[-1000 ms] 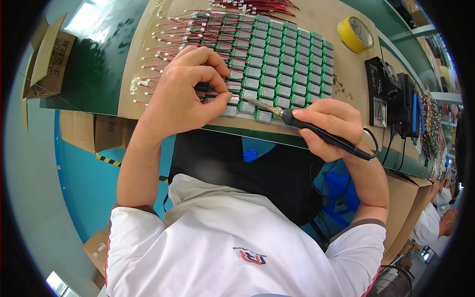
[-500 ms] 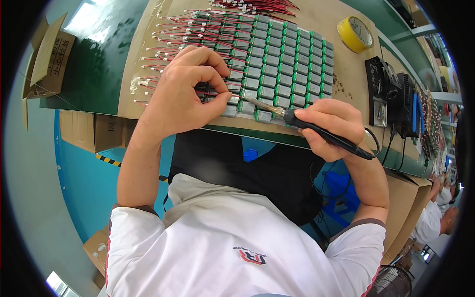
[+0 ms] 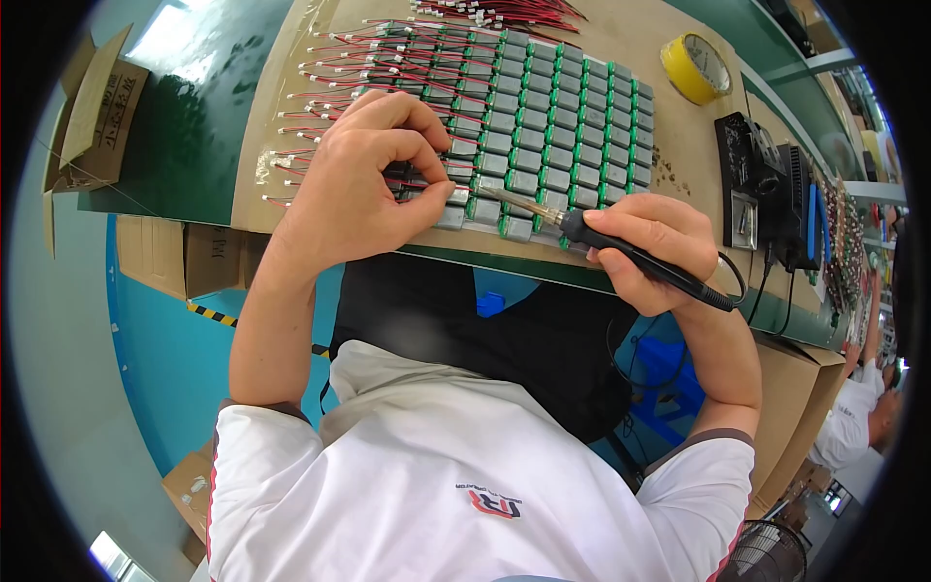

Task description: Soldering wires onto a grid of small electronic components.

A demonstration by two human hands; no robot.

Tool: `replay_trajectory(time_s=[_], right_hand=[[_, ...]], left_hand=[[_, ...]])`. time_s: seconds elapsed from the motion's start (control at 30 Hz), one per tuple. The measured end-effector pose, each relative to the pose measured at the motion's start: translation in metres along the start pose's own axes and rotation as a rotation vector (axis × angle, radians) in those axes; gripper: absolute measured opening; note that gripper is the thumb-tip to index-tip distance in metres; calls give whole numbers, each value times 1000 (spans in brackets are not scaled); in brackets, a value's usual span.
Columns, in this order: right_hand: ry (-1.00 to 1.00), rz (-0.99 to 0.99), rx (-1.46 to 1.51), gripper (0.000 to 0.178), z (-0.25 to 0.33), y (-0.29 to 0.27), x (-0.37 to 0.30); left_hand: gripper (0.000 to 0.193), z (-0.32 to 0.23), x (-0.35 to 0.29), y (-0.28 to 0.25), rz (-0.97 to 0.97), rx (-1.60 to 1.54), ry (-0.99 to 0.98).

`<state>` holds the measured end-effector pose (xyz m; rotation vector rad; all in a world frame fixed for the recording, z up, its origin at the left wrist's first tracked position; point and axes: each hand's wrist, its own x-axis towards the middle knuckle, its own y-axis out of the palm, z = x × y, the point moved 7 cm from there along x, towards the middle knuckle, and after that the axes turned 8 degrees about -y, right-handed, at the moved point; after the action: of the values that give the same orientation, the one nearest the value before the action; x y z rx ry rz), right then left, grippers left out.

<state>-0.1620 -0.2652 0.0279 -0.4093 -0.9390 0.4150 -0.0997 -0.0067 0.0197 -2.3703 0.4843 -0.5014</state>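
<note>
Rows of grey battery cells (image 3: 529,136) with green circuit-board strips lie side by side on the worktop. My right hand (image 3: 659,250) grips a soldering iron (image 3: 645,262) by its black handle, its metal tip slanting left over the nearest rows. Thumb and forefinger of my left hand (image 3: 373,175) are pinched on a thin wire beside that tip; most of the wire is hidden by the fingers. Thin red and black wires with white connectors (image 3: 335,68) trail off the left columns of cells, partly under my left hand.
A roll of yellow tape (image 3: 696,68) is at the back right. A black soldering station (image 3: 790,199) stands to the right. More loose red wires (image 3: 504,12) lie at the far edge. A cardboard box (image 3: 102,121) sits left. Another person (image 3: 853,417) is at the far right.
My right hand and the soldering iron have shifted slightly to the right, drawing the tip back a little. My left hand stays in place. The person at far right has moved.
</note>
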Motion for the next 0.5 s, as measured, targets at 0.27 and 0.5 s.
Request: replay_trajectory(time_s=[0.27, 0.5], right_hand=[[113, -50, 9, 32, -7, -19, 18], [285, -183, 36, 32, -88, -42, 68]], left_hand=[[9, -5, 1, -2, -37, 0, 33], [8, -6, 1, -6, -35, -20, 25]])
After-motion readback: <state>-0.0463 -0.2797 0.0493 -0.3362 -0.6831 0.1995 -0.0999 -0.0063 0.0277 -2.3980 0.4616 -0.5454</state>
